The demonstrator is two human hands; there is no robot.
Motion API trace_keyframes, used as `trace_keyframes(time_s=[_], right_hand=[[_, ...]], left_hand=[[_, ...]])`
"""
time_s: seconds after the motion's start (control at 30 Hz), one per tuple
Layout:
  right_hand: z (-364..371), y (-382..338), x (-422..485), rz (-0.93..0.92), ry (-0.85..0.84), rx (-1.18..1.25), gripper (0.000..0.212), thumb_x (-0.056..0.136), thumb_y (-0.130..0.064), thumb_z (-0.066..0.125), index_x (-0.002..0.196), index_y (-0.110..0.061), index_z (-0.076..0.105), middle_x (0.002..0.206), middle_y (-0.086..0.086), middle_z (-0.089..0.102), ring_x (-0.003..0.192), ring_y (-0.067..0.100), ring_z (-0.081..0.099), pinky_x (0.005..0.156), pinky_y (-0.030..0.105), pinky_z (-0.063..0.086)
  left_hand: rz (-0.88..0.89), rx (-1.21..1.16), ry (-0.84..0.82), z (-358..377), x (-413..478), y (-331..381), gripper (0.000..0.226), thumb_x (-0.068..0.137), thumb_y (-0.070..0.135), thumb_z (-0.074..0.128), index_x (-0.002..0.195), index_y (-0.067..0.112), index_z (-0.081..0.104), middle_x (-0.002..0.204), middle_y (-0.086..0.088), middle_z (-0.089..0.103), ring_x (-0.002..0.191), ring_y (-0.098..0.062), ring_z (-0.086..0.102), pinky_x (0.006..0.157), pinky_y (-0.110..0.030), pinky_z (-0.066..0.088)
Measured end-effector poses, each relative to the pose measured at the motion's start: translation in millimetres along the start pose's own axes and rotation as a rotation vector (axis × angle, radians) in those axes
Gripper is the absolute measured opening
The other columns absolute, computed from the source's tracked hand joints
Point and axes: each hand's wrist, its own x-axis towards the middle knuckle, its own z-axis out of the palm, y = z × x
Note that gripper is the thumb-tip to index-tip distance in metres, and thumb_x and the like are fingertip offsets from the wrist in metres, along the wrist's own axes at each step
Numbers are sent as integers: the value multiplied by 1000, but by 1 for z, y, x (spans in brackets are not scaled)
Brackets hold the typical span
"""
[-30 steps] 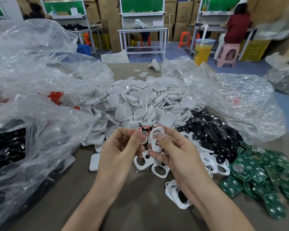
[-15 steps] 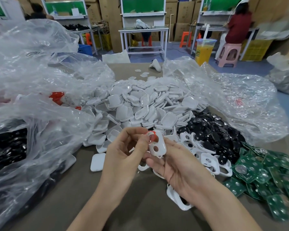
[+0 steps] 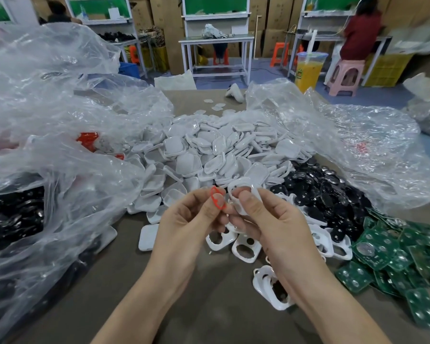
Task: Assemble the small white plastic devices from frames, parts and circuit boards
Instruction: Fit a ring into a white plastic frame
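pinching a small red part [image 3: 217, 202] between thumb and forefinger, the left hand [image 3: 184, 227] holds it at the centre of the frame, just beside a white frame [image 3: 242, 192] that the right hand [image 3: 276, 224] grips with curled fingers and thumb. the step looks like seating the red part into the frame's opening. it would go best with the frame kept steady and turned so its opening faces the part, then pressed in evenly, without bending the thin plastic. loose frames [image 3: 246, 249] lie below the hands, white shells [image 3: 209, 150] above them, circuit boards [image 3: 387, 254] at lower right.
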Motion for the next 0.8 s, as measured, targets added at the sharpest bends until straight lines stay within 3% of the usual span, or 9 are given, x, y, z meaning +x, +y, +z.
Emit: trace_keyframes(time_s=[0.33, 0.47, 0.6, 0.7, 0.8], right_hand=[[2, 5, 0, -38, -25, -16, 18, 87, -35, 75, 100, -22, 78, 99, 5, 78, 95, 23, 75, 87, 25, 57], [1, 5, -2, -47, -13, -7, 16, 88, -29, 73, 103, -24, 78, 99, 5, 78, 92, 20, 76, 82, 20, 56], [1, 6, -1, -47, -20, -43, 17, 89, -31, 70, 103, -27, 78, 96, 5, 78, 93, 18, 75, 84, 21, 56], [0, 9, 0, -54, -17, -112, 20, 87, -39, 71, 104, -31, 78, 96, 2, 79, 95, 18, 75, 90, 34, 58], [0, 12, 2, -57, -6, -130, 25, 85, -44, 71, 105, -31, 78, 97, 1, 78, 92, 17, 75, 87, 31, 59]], left_hand=[[-8, -8, -4, 1, -1, 0, 3, 86, 25, 75, 87, 24, 78, 85, -10, 74, 69, -12, 64, 65, -21, 54], [-18, -40, -62, 2, -1, 2, 8, 83, 28, 76, 90, 25, 79, 109, -14, 76, 69, -11, 60, 66, -21, 53], [-78, -194, -81, 1, 0, 3, 14, 83, 17, 68, 87, 21, 80, 87, -10, 74, 65, -11, 61, 65, -20, 54], [-142, -291, -117, 0, 1, 3, 19, 85, 12, 63, 87, 19, 81, 87, -7, 74, 65, -9, 62, 66, -19, 54], [-213, -373, -158, -1, 1, 3, 16, 85, 6, 68, 89, 17, 80, 80, -7, 70, 65, -9, 64, 64, -19, 55]])
